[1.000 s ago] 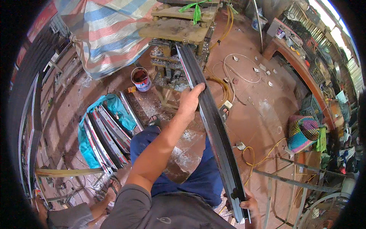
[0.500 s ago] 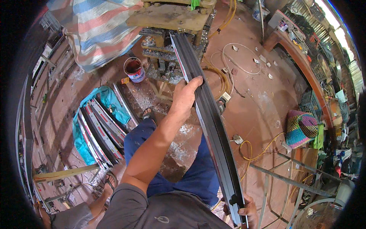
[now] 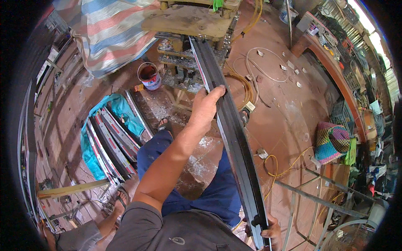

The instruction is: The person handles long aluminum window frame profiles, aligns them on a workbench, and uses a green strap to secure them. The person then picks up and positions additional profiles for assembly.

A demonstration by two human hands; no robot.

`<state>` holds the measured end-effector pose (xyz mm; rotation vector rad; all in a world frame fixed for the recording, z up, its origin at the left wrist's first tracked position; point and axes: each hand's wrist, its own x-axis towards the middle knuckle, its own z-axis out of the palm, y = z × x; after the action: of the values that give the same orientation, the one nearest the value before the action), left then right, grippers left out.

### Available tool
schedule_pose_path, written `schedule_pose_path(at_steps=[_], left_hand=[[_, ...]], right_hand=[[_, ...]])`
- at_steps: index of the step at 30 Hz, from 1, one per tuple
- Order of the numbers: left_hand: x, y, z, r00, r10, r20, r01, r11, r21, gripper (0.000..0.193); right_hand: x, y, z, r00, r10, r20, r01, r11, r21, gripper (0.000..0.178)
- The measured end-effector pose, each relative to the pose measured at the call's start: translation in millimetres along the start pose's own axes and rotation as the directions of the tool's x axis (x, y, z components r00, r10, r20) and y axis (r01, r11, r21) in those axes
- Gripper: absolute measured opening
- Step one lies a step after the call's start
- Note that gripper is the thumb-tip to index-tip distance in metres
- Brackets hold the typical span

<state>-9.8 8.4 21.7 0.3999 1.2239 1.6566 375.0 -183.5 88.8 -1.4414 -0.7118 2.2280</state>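
Well, a person holds one long black bar point(image 3: 235, 136); it slants across the frame, from the top middle down to the lower edge, right of the middle; it is straight and thin, with grooves running down its length; its left side has a pale silver strip with bits of red near the top; the low end looks shiny and has a dark gap in it.

The left hand point(image 3: 204, 109) grips the bar near the middle of the frame, thumb across the top; the right hand point(image 3: 273, 231) grips the low end, at the bottom of the frame; the bar's far end is at a big tan machine point(image 3: 184, 23) at the top, and how far in it goes cannot be told; more bars point(image 3: 108, 140) lie on a teal sheet point(image 3: 125, 111) at the left.
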Motion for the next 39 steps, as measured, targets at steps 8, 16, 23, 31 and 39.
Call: schedule_pose_path(at_steps=[8,16,23,31,39], left_hand=[[-2,-1,3,0.999,0.001,-0.033,-0.002,1.0,-0.01,0.034],[-3,-1,2,0.998,0.053,-0.033,-0.053,0.999,0.012,0.034],[-5,2,1,0.999,0.044,-0.021,-0.043,0.998,0.048,0.036],[-3,-8,-11,0.989,0.138,-0.047,-0.125,0.969,0.211,0.06],[-88,-113,-115,0.948,-0.257,0.186,0.213,0.951,0.224,0.054]], right_hand=[[-1,10,-17,0.998,0.006,0.061,-0.002,0.998,-0.066,0.11],[9,16,-12,0.997,-0.043,0.059,0.044,0.999,-0.016,0.102],[7,19,-19,0.994,-0.013,0.104,0.012,1.0,0.014,0.101],[11,24,-14,0.98,-0.121,0.158,0.122,0.992,-0.002,0.094],[0,12,-11,0.962,-0.119,0.246,0.149,0.983,-0.108,0.1]])
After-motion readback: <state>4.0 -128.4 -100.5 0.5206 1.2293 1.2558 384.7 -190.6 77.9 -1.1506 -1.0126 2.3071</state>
